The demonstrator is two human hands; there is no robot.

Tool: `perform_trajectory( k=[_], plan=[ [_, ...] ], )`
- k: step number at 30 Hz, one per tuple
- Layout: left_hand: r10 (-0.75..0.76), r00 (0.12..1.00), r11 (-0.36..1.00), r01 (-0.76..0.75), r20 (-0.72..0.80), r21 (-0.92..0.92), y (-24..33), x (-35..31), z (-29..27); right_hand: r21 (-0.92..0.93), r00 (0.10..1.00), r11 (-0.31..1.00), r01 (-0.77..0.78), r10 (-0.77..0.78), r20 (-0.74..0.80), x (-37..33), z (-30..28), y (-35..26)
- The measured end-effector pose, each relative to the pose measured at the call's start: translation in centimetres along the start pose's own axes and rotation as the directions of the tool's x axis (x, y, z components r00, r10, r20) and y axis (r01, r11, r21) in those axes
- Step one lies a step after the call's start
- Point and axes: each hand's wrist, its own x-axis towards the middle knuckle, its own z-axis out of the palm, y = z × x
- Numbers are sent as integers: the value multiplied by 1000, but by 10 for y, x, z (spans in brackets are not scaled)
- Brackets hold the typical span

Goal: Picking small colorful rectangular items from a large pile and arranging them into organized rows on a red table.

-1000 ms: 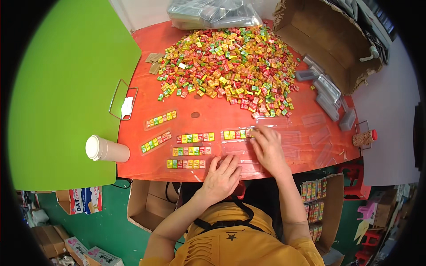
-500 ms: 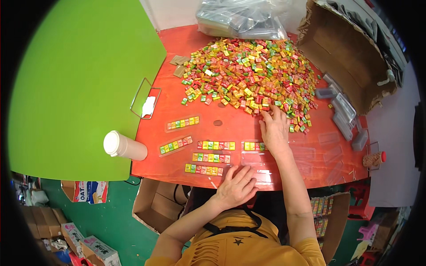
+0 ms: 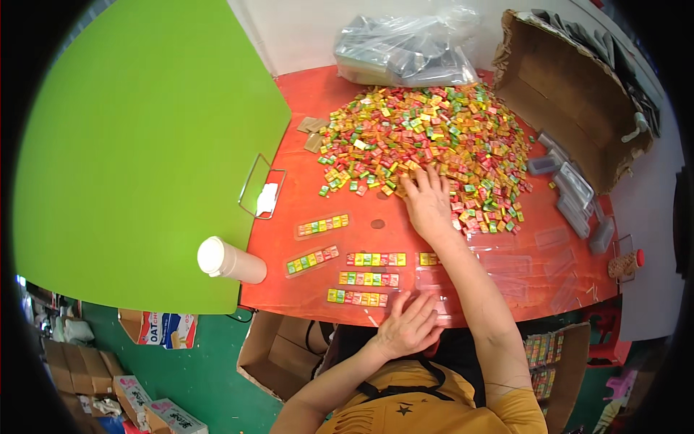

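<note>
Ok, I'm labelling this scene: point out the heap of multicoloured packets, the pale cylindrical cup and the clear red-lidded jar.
Heap of multicoloured packets [image 3: 434, 136]: head view, its middle.
Pale cylindrical cup [image 3: 240, 264]: head view, side of its body.
Clear red-lidded jar [image 3: 623, 265]: head view, its side.

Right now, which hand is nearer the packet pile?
Right. The right hand is at the near edge of the pile, fingertips over it; the left hand is farther off, by the table's near edge.

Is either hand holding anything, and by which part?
Right hand: cannot be told; it covers its fingers' contact with the pile. Left hand: nothing visibly held; fingers extended at the table's near edge.
</note>
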Motion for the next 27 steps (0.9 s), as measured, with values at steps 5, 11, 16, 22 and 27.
perform_trajectory(
  k=[5, 11, 16, 22, 27],
  plan=[
    [25, 998, 998, -28, -54, -60, -2, 0, -1, -10, 1000, 1000, -1, 1, -27, -8, 0, -9],
    [0, 986, 981, -32, -164, -192, -4, 20, -37, -8, 990, 991, 132, -132, 43, 7, 11, -39],
    [-225, 949, 961, 254, -223, 109, -107, 57, -66, 39, 955, 986, 161, -166, 244, 20, 11, -44],
    [-644, 752, 713, 657, -143, 246, -258, 85, -73, -108, 973, 979, 175, -156, 171, 7, 5, -19],
    [-656, 753, 718, 646, -57, 260, -278, 102, -51, -126, 953, 946, 300, -293, 73, -8, -7, 12]
  ],
)
